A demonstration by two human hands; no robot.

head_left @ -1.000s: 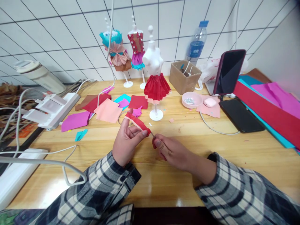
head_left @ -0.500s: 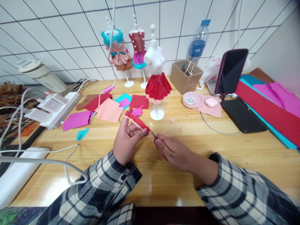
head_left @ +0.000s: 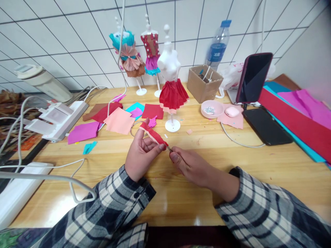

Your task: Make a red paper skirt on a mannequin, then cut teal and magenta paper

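My left hand (head_left: 142, 155) pinches a folded red crepe paper strip (head_left: 154, 135) with a pale pink edge, its far end lying along the forefinger. My right hand (head_left: 190, 165) is closed around a pair of scissors (head_left: 169, 148); only a short length of metal blade shows, touching the strip's near end, and the handles are mostly hidden in the fist. Just beyond the hands stands a white mini dress form (head_left: 169, 63) on a round base, wearing a pleated red paper skirt (head_left: 173, 94) with a pink hem.
Two dressed mini forms (head_left: 151, 46) stand by the tiled wall. Coloured paper pieces (head_left: 119, 120) lie left of centre. A cardboard box (head_left: 204, 84), a pink bowl of beads (head_left: 212, 109), a propped phone (head_left: 254, 77) and a flat phone (head_left: 267, 126) are right. Cables and a power strip (head_left: 62, 120) are left.
The strip has tilted more steeply, its near end moving slightly right and down. The scissor blades now meet that end, with less metal showing. Both hands have barely moved.
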